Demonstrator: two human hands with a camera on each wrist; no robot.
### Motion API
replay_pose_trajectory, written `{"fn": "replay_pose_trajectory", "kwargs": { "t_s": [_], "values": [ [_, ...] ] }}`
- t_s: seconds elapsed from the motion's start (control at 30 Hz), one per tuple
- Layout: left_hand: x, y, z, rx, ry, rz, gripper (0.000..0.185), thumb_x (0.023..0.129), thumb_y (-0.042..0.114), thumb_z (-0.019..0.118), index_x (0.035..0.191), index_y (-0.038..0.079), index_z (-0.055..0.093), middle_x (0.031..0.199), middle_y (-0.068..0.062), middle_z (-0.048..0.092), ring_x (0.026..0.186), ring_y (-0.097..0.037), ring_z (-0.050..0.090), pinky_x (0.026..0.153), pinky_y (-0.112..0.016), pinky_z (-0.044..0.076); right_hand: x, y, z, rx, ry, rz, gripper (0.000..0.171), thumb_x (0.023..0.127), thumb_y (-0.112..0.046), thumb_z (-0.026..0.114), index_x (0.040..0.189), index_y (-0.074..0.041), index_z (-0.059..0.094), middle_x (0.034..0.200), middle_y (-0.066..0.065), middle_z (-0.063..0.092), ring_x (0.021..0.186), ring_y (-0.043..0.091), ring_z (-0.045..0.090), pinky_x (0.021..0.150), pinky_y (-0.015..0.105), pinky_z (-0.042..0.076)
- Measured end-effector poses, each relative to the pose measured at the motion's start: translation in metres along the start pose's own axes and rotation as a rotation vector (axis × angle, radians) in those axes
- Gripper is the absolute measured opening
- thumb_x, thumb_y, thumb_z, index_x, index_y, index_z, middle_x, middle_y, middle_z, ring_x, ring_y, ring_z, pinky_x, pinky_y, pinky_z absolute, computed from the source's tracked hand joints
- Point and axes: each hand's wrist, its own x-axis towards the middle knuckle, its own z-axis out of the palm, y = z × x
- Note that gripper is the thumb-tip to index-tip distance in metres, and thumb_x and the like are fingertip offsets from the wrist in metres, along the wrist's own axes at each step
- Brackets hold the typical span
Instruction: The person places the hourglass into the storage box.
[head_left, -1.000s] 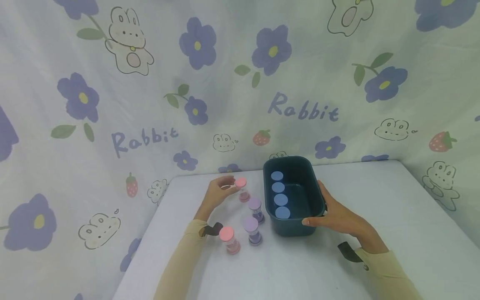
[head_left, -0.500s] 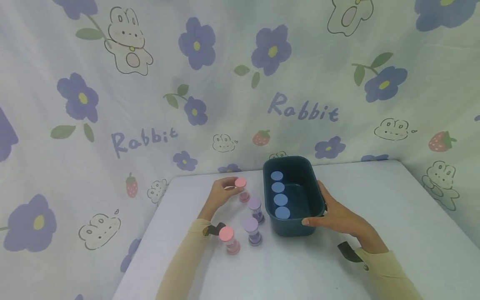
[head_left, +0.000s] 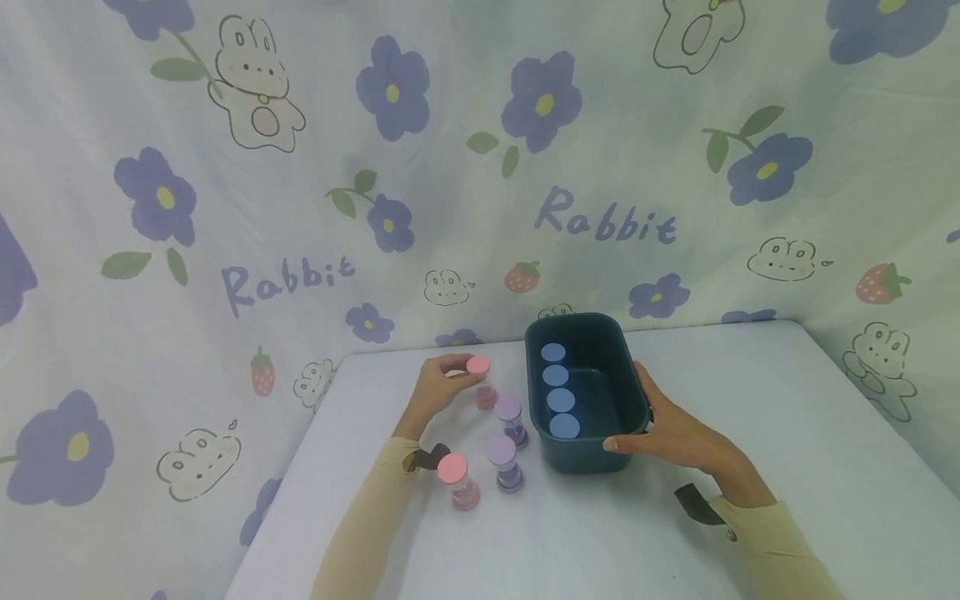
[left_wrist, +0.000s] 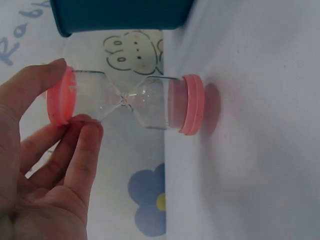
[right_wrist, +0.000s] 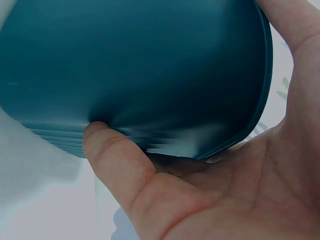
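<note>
My left hand (head_left: 441,388) pinches the pink cap of an hourglass (left_wrist: 193,105) between thumb and fingers. In the left wrist view this hourglass shows clear bulbs and pink sand at its lower end, with its base close over the table. My right hand (head_left: 686,435) grips a dark teal bin (head_left: 585,458) at its right side, thumb on the near wall. Inside the bin, several blue-capped hourglasses (head_left: 561,401) line the left wall. Two purple hourglasses (head_left: 502,450) stand between the left hand and the bin. Another pink hourglass (head_left: 453,469) stands nearer, beside the left wrist.
The white table (head_left: 585,542) reaches back to a hanging cloth (head_left: 465,208) printed with rabbits, flowers and strawberries. To the right of the row of blue caps, the bin's floor (head_left: 596,392) shows bare. A dark strap (head_left: 697,504) sticks out at the right wrist.
My left hand has moved slightly right and its thumb and fingers have closed on the far pink hourglass, which has shifted a little. The right hand and the bin have stayed in place.
</note>
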Motion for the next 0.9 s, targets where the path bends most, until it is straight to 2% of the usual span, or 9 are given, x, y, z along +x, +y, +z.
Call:
{"fn": "replay_pose_trajectory", "kwargs": {
  "t_s": [0.33,0.47,0.9],
  "values": [
    [0.001,0.016,-0.008,-0.084,0.011,0.023,0.041,0.084,0.017,0.086,0.121,0.004,0.074,0.125,-0.016,0.074,0.122,-0.029,0.068,0.099,-0.03,0.06,0.0,-0.003,0.0,-0.015,-0.009,0.003,0.135,0.079,-0.052,0.083,0.165,-0.017,-0.016,0.172,0.028,0.0,0.151,0.061,0.019,0.107,0.081,0.036],
    [0.0,0.024,-0.011,-0.089,0.006,0.031,0.041,0.085,0.018,0.086,0.121,0.004,0.074,0.127,-0.017,0.073,0.128,-0.031,0.065,0.1,-0.03,0.059,0.0,-0.001,0.0,-0.007,-0.004,-0.001,0.135,0.08,-0.052,0.083,0.165,-0.017,-0.016,0.173,0.027,0.0,0.152,0.061,0.017,0.108,0.081,0.034],
    [0.002,0.055,-0.021,-0.092,-0.001,0.086,0.041,0.087,0.015,0.083,0.123,0.0,0.072,0.127,-0.02,0.073,0.126,-0.033,0.067,0.103,-0.034,0.058,0.0,0.003,0.001,0.0,0.001,-0.024,0.133,0.081,-0.05,0.083,0.165,-0.018,-0.015,0.173,0.026,-0.001,0.152,0.06,0.017,0.108,0.082,0.033]
  ]
}}
